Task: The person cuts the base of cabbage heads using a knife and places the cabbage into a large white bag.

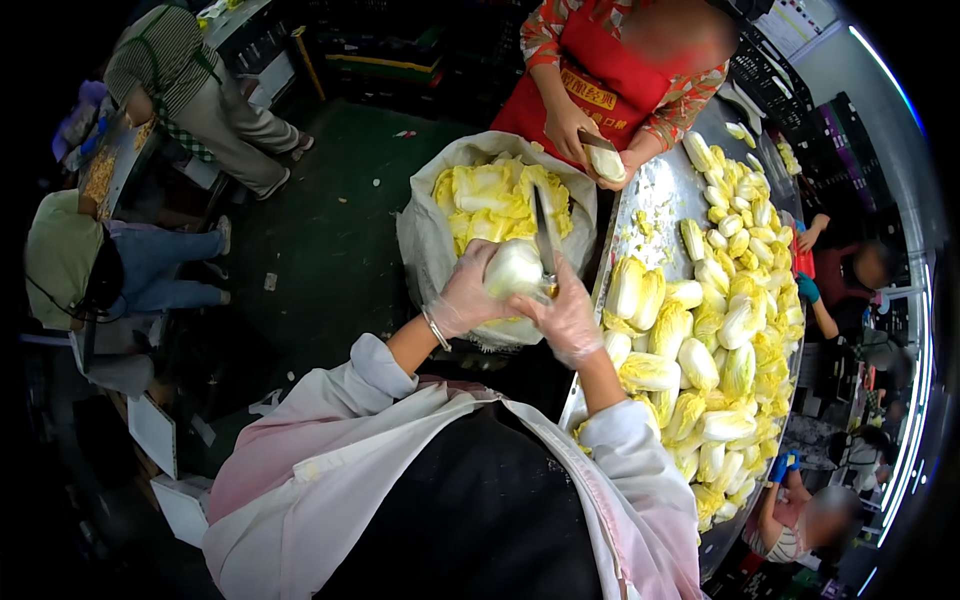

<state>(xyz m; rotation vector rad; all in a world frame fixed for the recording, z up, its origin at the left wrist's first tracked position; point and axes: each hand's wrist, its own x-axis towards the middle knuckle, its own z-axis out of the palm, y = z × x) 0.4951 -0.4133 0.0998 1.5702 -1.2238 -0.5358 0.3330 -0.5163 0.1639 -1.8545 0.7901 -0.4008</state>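
My left hand (470, 292), in a clear plastic glove, grips a pale napa cabbage head (514, 270) above an open white woven sack (424, 225). The sack holds loose yellow cabbage leaves (487, 187). My right hand (566, 311), gloved as well, is closed around a knife (543, 225) whose blade points away from me over the leaves. Its fingertips reach the cabbage's right side. The handle is mostly hidden by the fingers.
A metal table (660, 187) on the right bears many napa cabbages (697, 364) and leaf scraps. Across the sack a co-worker in a red apron (600, 90) holds a knife and a cabbage. Other people work at the far left and far right. Green floor (330, 202) shows left of the sack.
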